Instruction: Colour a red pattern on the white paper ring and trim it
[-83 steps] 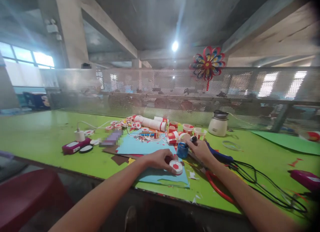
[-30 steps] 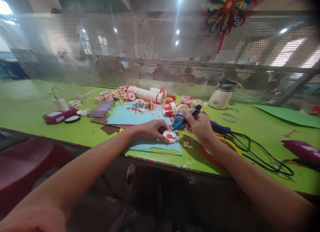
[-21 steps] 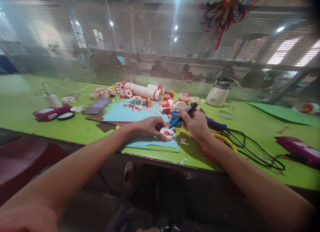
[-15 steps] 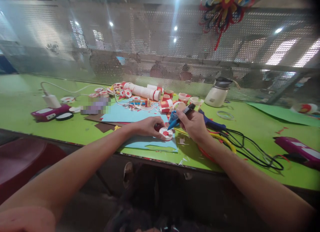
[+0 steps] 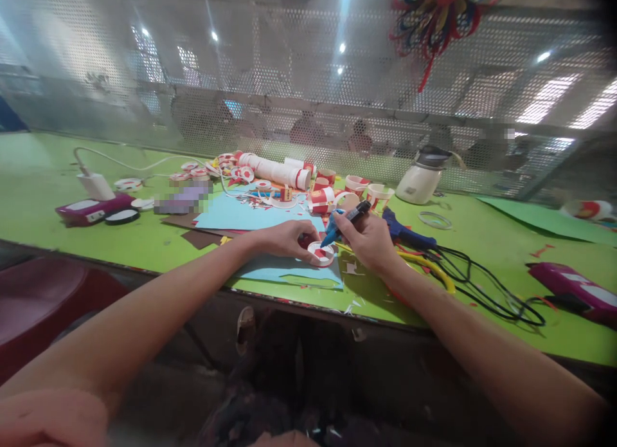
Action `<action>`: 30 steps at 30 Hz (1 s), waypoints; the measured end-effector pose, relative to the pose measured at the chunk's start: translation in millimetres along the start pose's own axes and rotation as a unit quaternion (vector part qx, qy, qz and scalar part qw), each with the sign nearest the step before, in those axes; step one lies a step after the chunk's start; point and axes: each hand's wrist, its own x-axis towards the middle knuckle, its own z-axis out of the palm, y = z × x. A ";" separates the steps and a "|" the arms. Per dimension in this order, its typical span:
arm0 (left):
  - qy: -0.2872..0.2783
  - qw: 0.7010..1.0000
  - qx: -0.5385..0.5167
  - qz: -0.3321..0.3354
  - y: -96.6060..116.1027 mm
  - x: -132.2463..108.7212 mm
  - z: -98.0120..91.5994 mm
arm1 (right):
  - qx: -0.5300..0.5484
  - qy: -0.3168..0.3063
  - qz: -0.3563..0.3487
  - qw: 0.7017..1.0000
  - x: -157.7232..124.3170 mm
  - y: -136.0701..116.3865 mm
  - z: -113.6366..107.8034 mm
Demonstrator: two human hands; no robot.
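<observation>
My left hand (image 5: 293, 239) is closed at the edge of a small round white paper cup base (image 5: 315, 248) with a red centre, steadying it just over the light blue paper (image 5: 270, 270). In my right hand (image 5: 375, 242) is a marker pen (image 5: 357, 213) with a black rear part and a blue front. Its tip points down at the disc's face, close to the red centre; whether it touches is too small to tell. My right fingers are wrapped around the pen.
A blue glue gun (image 5: 409, 233) with a black cord lies right of my right hand. Behind are cut paper cups (image 5: 355, 184), a long white cup roll (image 5: 274, 172) and a white kettle (image 5: 420, 180). Purple power strips (image 5: 94, 208) sit at left and far right.
The pen tip has shifted slightly left across the disc. My left hand keeps its hold, and the whole view has moved a little.
</observation>
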 end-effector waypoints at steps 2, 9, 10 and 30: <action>0.001 1.000 0.002 -0.002 0.8 -0.1 -0.2 | -0.003 -0.005 0.007 1.000 -0.3 0.8 0.1; -0.001 1.000 0.020 0.007 1.5 0.5 -1.3 | 0.009 -0.027 0.022 0.999 0.1 3.3 1.9; -0.001 1.000 0.020 0.007 1.1 0.6 -1.2 | 0.009 -0.031 0.021 0.999 0.1 3.6 2.1; -0.002 1.000 0.014 0.010 -1.5 1.4 -1.0 | 0.010 -0.045 0.018 0.999 -0.8 8.7 3.3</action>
